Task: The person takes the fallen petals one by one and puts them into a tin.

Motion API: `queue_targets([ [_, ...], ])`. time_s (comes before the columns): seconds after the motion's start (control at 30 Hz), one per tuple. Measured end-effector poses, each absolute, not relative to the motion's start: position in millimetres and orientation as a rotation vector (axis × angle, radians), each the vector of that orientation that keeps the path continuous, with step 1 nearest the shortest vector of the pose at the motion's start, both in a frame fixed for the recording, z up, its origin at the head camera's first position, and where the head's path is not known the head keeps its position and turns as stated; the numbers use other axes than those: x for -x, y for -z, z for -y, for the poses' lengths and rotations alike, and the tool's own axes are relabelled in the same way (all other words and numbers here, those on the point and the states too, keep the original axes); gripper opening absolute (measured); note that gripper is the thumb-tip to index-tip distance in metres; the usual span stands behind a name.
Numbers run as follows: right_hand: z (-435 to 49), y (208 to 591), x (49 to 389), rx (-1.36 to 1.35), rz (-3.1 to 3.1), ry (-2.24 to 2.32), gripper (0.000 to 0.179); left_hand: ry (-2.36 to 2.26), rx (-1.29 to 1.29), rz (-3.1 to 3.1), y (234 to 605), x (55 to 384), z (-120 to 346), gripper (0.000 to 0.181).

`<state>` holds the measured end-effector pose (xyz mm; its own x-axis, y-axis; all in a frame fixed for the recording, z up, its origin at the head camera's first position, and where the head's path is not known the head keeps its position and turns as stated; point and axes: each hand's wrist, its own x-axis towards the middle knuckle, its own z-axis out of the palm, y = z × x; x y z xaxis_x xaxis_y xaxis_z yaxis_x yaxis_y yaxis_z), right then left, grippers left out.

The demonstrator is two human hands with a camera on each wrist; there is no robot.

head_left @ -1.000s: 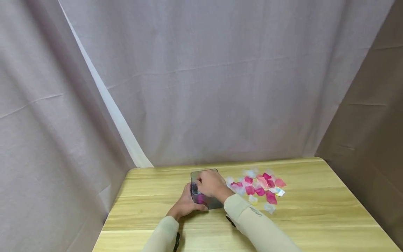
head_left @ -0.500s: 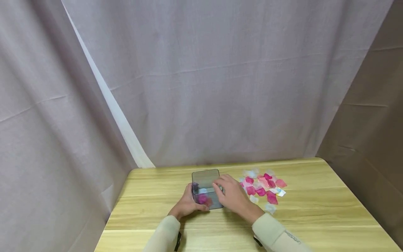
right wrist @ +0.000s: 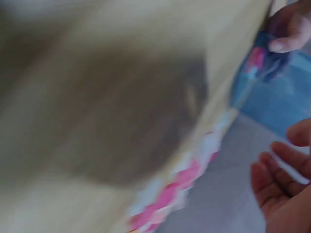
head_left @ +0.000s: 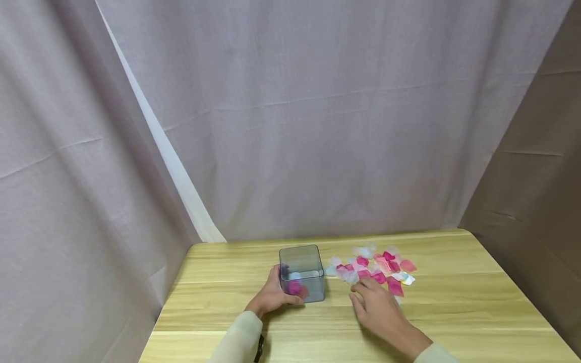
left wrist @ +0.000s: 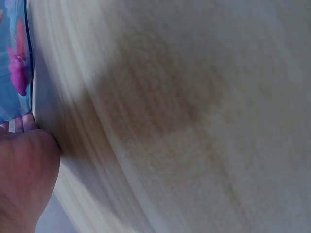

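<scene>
A square, see-through grey box stands on the table with its mouth upward. Inside it lie a few petals, magenta, coral and pale blue. My left hand grips the box's left side, thumb along the near bottom edge. The left wrist view catches only part of this box and the heel of that hand. To the right of the box, my right hand hovers by the near edge of scattered petals, fingers loosely bent and holding nothing; the right wrist view shows these fingers apart from anything.
The loose petals, white, pink and magenta, spread over the light wooden table right of the box. Grey curtains close off the back and left, and a brownish cloth hangs at the right.
My right hand has moved from over the box's mouth, past its right rim, to the loose petals at the right. My left hand and the box have stayed in place.
</scene>
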<state>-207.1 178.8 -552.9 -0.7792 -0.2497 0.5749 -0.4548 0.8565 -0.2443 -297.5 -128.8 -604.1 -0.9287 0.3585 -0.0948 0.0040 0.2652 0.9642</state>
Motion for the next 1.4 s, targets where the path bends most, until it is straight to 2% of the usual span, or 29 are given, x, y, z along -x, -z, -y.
queue_targets([
  [0.17, -216.5, 567.1, 196.5, -0.228, 2.794, -0.563, 0.025, -1.682, -0.327, -2.293, 604.3, 296.4, 126.8, 0.111],
  [0.33, -239.4, 582.6, 197.2, -0.156, 2.918, -0.527, 0.038, -1.651, -0.302, -2.314, 608.5, 298.8, 128.4, 0.113],
  [0.4, -244.7, 587.0, 199.5, -0.173, 2.918, -0.498, 0.034, -1.645, -0.303, -2.319, 609.3, 299.6, 128.7, 0.114],
  [0.53, -252.0, 593.0, 209.6, -0.249, 2.859, -0.462, 0.010, -1.646, -0.303, -2.316, 609.4, 300.3, 129.4, 0.114],
  [0.57, -253.4, 594.0, 212.3, -0.268, 2.846, -0.455, 0.010, -1.647, -0.303, -2.315, 609.2, 300.4, 129.5, 0.114],
  [0.73, -258.0, 597.9, 222.1, -0.332, 2.797, -0.442, 0.026, -1.657, -0.318, -2.310, 606.5, 299.3, 129.4, 0.112],
  [1.13, -258.6, 588.7, 224.1, -0.368, 2.840, -0.579, 0.029, -1.689, -0.334, -2.288, 607.3, 296.7, 125.2, 0.112],
  [1.4, -238.7, 557.1, 237.8, -0.550, 2.617, -0.644, 0.031, -1.721, -0.348, -2.275, 609.5, 299.9, 127.4, 0.108],
])
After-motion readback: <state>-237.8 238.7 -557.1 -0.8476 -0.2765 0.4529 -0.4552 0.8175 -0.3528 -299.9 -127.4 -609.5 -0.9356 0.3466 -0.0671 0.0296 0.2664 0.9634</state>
